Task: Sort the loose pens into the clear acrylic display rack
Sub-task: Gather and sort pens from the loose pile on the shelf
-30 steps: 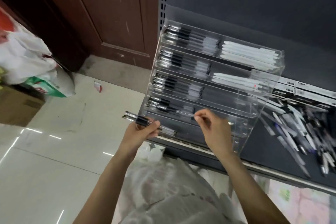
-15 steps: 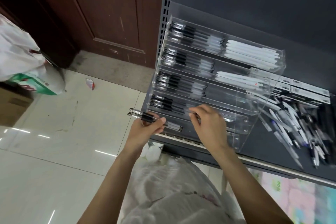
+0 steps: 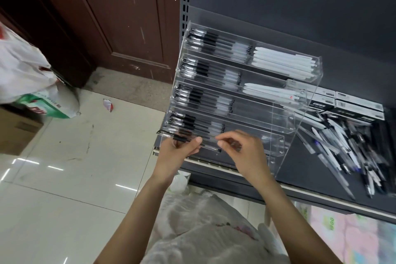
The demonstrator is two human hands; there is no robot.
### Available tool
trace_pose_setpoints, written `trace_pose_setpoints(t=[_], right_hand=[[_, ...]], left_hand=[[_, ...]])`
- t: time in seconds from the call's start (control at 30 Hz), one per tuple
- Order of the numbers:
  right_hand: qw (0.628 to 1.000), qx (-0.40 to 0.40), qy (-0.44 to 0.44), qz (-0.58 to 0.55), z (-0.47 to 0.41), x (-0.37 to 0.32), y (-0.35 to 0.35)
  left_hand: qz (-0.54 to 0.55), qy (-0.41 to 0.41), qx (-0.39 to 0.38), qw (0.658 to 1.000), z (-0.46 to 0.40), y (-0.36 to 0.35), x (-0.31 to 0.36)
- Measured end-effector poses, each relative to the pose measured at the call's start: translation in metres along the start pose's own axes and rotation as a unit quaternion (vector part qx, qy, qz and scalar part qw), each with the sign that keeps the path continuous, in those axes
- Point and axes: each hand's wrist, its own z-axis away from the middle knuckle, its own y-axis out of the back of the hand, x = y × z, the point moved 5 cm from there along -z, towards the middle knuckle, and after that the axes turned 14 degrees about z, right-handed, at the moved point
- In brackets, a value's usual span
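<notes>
A: Holding what at the shelf [image 3: 321,178] edge?
B: Left hand [image 3: 177,152] grips a clear pen bundle [image 3: 207,146] before the clear acrylic rack [image 3: 300,113]; right hand [image 3: 246,152] pinches its tip.
A: Loose pens [image 3: 353,148]?
B: At three o'clock, heaped on bare grey shelf. Box [image 3: 357,103] labels unreadable.

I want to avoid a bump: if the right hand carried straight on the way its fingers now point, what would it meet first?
Probably the bundle of pens gripped by the left hand: the right hand points left toward their tips, right in front of the clear acrylic rack. Depth is unclear.
</notes>
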Motion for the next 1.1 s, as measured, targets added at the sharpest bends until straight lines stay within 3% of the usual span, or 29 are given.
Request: trace_pose_setpoints(t=[0.17,0.4,0.53,0.73,0.97,1.1], right_hand=[[0.989,0.126,-0.009,0.073,-0.005,0.027,0.02],[0.977,0.133,0.029,0.167,-0.017,0.025,0.011],[0.953,0.147,0.083,0.251,-0.026,0.01,0.011],[0.906,0.089,0.138,0.39,-0.041,-0.002,-0.013],[0.883,0.127,0.162,0.421,-0.04,0.0,-0.019],[0.902,0.139,0.188,0.364,-0.036,0.007,-0.025]], left_hand=[[0.003,0.011,0.024,1.0,0.001,0.001,-0.002],[-0.013,0.015,0.027,0.999,0.002,0.002,-0.004],[-0.011,0.007,0.034,0.999,0.001,0.003,-0.005],[-0.015,0.0,0.053,0.998,0.0,0.007,-0.004],[0.003,-0.002,0.068,0.998,-0.002,0.009,-0.003],[0.005,-0.001,0.07,0.998,-0.002,0.01,-0.002]])
